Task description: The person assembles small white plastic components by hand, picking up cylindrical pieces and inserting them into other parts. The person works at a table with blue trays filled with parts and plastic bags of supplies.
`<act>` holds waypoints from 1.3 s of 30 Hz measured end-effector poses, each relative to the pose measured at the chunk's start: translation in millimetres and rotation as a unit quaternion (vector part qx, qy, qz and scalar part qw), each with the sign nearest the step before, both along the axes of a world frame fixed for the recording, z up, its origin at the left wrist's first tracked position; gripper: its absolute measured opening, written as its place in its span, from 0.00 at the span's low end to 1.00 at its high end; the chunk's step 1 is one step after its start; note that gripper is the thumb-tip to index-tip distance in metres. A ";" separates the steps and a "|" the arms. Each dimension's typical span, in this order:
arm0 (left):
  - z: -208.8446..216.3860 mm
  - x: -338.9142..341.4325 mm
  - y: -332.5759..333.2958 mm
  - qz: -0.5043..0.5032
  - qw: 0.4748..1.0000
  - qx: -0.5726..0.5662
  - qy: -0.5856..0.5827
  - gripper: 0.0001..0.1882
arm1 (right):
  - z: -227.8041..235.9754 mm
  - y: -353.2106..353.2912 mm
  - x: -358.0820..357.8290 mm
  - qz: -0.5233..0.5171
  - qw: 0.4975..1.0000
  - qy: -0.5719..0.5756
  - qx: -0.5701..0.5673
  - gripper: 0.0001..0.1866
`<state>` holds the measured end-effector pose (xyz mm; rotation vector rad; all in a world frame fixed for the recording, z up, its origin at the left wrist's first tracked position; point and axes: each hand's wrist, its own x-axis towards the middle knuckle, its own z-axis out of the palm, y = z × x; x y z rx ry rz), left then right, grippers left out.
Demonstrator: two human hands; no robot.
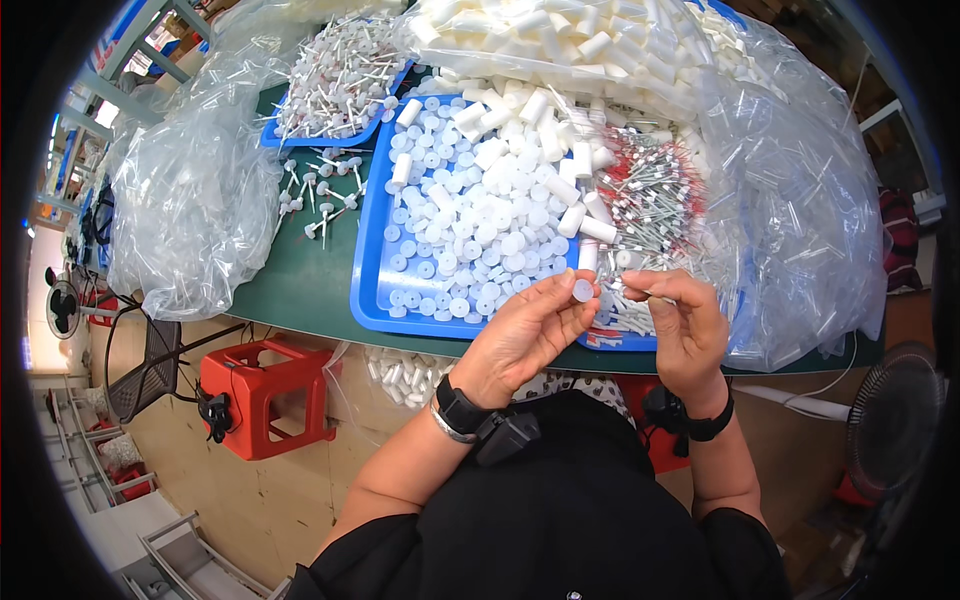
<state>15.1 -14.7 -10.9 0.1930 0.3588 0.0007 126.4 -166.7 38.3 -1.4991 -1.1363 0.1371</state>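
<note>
My left hand [540, 325] pinches a small round translucent white plastic disc [582, 291] between thumb and fingertips, above the near edge of the blue tray [400, 318]. Close by on the right, my right hand [690, 320] has thumb and index finger pressed together on something small and thin, mostly hidden by the fingers. Many similar translucent discs [440, 240] lie in the tray, with white foam-like cylinders [535, 107] heaped at its far side. Thin metal pins with red and white parts [655, 195] are piled behind my right hand.
A smaller blue tray [300, 138] at the far left holds assembled disc-and-stem pieces, and several loose ones [325, 190] lie on the green table [310, 265]. Large clear plastic bags [190, 210] bulge on both sides. A red stool [265, 400] stands on the floor at left, a fan [897, 420] at right.
</note>
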 end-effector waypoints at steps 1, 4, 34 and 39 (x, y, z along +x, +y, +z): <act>0.0 -0.1 0.0 0.000 1.000 0.000 0.002 0.17 | -0.1 0.3 1.0 -0.003 1.000 -0.009 -0.001 0.06; -0.1 -1.4 0.7 -0.007 1.000 -0.021 -0.001 0.17 | -2.9 -0.4 1.9 -0.020 1.000 0.001 0.001 0.06; 7.0 -3.2 -1.5 -0.012 0.993 0.118 -0.001 0.16 | 5.0 -1.0 -4.8 -0.040 0.989 0.003 -0.143 0.05; 9.6 -2.2 -5.6 0.006 0.989 0.148 0.023 0.16 | 5.0 2.6 1.3 -0.046 0.961 -0.228 -0.147 0.08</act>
